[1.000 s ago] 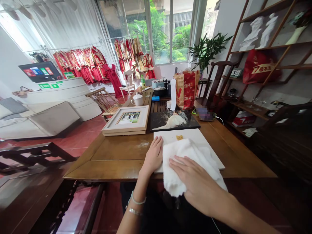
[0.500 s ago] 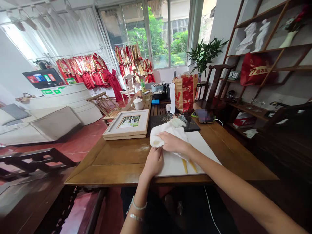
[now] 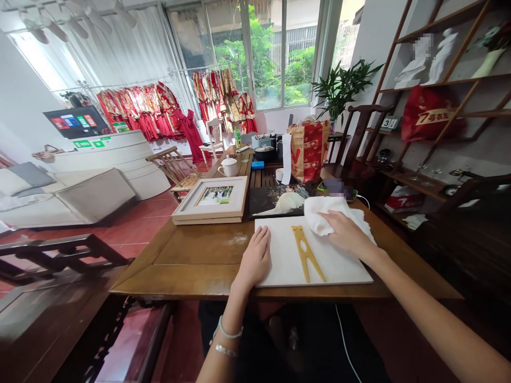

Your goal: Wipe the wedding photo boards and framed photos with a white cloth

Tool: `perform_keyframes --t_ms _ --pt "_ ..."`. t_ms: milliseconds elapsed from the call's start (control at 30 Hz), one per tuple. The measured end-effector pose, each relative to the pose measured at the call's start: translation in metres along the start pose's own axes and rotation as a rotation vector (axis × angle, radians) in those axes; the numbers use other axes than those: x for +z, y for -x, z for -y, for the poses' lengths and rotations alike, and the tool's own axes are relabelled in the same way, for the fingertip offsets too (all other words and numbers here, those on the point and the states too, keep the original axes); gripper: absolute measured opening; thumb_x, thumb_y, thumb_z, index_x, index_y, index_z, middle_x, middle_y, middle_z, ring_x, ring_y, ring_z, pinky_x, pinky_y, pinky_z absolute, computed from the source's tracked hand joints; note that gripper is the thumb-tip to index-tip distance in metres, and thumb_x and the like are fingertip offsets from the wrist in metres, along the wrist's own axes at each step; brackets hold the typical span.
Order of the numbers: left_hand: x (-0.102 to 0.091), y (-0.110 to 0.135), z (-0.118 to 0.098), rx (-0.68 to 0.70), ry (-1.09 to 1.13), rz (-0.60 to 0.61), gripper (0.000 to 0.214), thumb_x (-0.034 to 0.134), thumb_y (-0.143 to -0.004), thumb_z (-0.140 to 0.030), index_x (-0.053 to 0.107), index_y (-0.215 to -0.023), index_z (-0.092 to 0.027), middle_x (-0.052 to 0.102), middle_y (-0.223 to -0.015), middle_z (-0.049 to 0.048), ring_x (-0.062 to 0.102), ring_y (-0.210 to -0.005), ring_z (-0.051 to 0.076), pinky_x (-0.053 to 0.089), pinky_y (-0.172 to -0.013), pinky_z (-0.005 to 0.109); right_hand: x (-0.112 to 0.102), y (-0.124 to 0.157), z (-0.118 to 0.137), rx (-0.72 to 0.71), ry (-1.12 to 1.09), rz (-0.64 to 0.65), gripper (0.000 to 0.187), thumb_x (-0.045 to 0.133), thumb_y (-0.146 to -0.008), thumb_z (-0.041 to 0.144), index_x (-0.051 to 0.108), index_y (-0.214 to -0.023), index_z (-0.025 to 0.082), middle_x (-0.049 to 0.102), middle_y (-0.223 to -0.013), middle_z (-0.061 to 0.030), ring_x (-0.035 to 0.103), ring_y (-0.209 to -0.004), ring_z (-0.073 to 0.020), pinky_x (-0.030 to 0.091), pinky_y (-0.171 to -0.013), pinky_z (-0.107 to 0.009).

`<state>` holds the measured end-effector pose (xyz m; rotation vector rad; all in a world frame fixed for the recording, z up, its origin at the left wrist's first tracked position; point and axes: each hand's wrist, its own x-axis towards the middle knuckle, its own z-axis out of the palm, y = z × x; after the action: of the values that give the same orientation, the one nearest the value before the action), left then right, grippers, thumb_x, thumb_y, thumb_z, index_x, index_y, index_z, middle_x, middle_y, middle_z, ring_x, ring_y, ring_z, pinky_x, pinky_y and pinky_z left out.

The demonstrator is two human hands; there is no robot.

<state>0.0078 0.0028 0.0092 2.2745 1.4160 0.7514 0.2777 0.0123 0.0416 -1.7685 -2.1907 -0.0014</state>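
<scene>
My left hand (image 3: pixel 257 256) lies flat along the left edge of a white board (image 3: pixel 281 266), its fingers stretched out. With my right hand (image 3: pixel 346 233) I hold a bunched white cloth (image 3: pixel 319 215) over the board's far right corner. Between my hands, a flat yellow two-legged piece (image 3: pixel 299 246) with small ear-like points and an oval hole rests on the board. Just behind the board lies a dark picture panel (image 3: pixel 275 202) showing a pale gown; the cloth hides part of its right side.
Left of the board stand stacked light wooden frames (image 3: pixel 211 215) with a photo on top. Farther back are a white lidded cup (image 3: pixel 229 167), a black pot (image 3: pixel 265 152) and a red-and-brown paper bag (image 3: pixel 311 151). A phone (image 3: pixel 338 189) with a cable sits at the right.
The cloth has moved right, from the board's far left to its far right corner, uncovering the yellow piece. My left hand has left the cloth and flattened on the board's left edge.
</scene>
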Motion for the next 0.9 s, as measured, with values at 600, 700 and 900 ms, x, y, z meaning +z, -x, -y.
perform_keyframes --t_ms 600,700,900 --pt "-0.001 -0.001 0.001 0.023 -0.001 -0.003 0.049 0.03 -0.093 -0.017 0.047 -0.139 -0.011 0.039 -0.152 0.0113 0.027 -0.145 0.024 0.026 -0.119 0.047 -0.02 0.132 0.042 -0.294 -0.191 0.136 0.077 0.048 -0.078 0.008 0.032 -0.148 0.035 0.034 -0.154 0.0038 0.028 -0.142 -0.022 0.032 -0.113 -0.048" --pt "-0.001 -0.001 0.001 0.022 0.0 -0.001 0.049 0.03 -0.093 -0.016 0.047 -0.139 -0.011 0.039 -0.151 0.0119 0.027 -0.145 0.024 0.026 -0.119 0.047 -0.015 0.124 0.021 -0.248 -0.158 0.071 0.062 0.053 -0.084 0.022 0.042 -0.144 0.028 0.04 -0.15 -0.0039 0.037 -0.138 -0.0257 0.036 -0.11 -0.049" --pt "-0.002 -0.001 0.001 0.018 0.026 -0.017 0.048 0.032 -0.092 -0.014 0.05 -0.137 -0.011 0.042 -0.15 0.0126 0.029 -0.145 0.024 0.028 -0.119 0.047 -0.006 0.053 -0.019 -0.08 -0.092 0.027 0.068 0.053 -0.073 0.013 0.047 -0.14 0.014 0.044 -0.147 -0.0125 0.037 -0.137 -0.0282 0.035 -0.111 -0.049"
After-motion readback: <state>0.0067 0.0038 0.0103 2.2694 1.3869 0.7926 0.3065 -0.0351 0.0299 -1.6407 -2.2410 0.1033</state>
